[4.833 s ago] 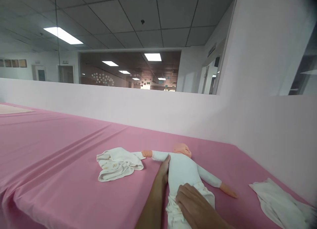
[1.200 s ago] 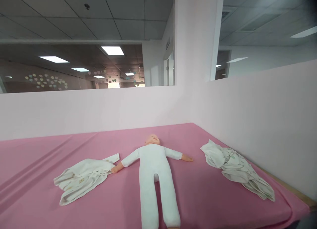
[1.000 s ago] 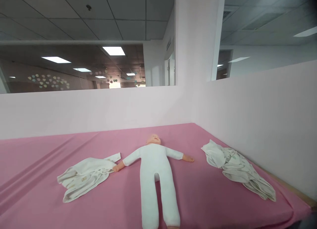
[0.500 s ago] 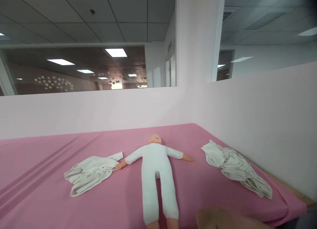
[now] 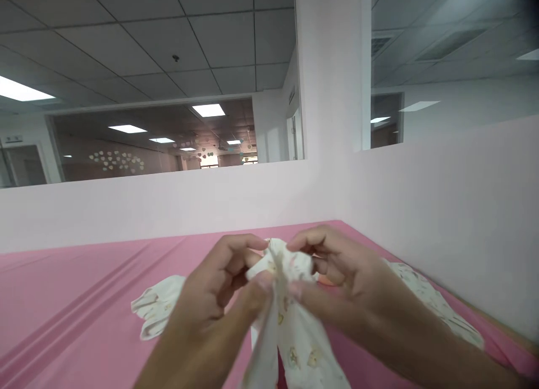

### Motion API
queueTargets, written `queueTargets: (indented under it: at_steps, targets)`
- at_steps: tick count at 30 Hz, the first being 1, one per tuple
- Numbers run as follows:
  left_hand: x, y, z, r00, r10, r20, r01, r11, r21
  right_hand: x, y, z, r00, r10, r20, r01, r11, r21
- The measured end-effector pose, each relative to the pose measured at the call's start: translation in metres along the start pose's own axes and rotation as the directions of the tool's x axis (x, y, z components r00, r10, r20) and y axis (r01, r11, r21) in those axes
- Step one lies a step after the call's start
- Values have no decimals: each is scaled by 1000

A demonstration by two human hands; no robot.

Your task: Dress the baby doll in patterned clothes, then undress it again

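Observation:
In the head view, a pair of white baby trousers [image 5: 301, 338] with small printed bears hangs between my two hands, its legs pointing down toward me. My left hand [image 5: 223, 288] pinches the bunched upper end between thumb and fingers. On the other side, my right hand [image 5: 341, 277] grips the same end in a similar pinch. Behind the cloth lies the doll, nearly all hidden; one doll hand [image 5: 326, 279] peeks out beside my right fingers.
A white printed garment [image 5: 158, 307] lies left on the pink sheet [image 5: 84, 310]. Another white printed garment [image 5: 433, 296] rests along the right wall, partly behind my forearm. White walls [image 5: 168, 206] with windows border the bed's back and right.
Both hands have come up in front of the doll, holding the trousers; before, only a blurred hand showed at the bottom right. The doll is now mostly covered. The view has shifted slightly.

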State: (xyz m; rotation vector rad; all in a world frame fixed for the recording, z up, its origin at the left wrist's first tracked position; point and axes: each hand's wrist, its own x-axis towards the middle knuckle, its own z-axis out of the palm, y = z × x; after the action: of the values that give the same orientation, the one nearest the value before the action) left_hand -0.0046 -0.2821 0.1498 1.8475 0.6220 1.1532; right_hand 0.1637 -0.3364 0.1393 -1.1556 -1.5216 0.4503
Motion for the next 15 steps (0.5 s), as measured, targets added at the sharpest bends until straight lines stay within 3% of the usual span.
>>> queueTargets:
  at_steps: [2, 6, 9, 11, 13, 15]
  targets:
    - [1, 4, 13, 999, 32, 0, -32, 997, 73, -3, 2, 8, 997, -62, 42, 65, 995, -72]
    - [-1, 6, 20, 994, 105, 31, -109, 964, 244, -1, 11, 14, 994, -99, -47, 90, 983, -157]
    - [-8, -8, 16, 960, 260, -101, -206, 905, 373, 6, 13, 8, 995, -48, -89, 38, 993, -109]
    - [-17, -29, 14, 922, 293, -251, -183, 905, 385, 10, 12, 4, 994, -20, -110, 16, 999, -40]
    - [-28, -55, 18, 925, 193, -328, -94, 951, 295, 12, 8, 0, 988, -14, -155, 18, 999, 28]
    - [-41, -78, 28, 973, 10, -231, 13, 995, 95, 13, 5, -2, 976, -28, -218, 42, 997, 60]
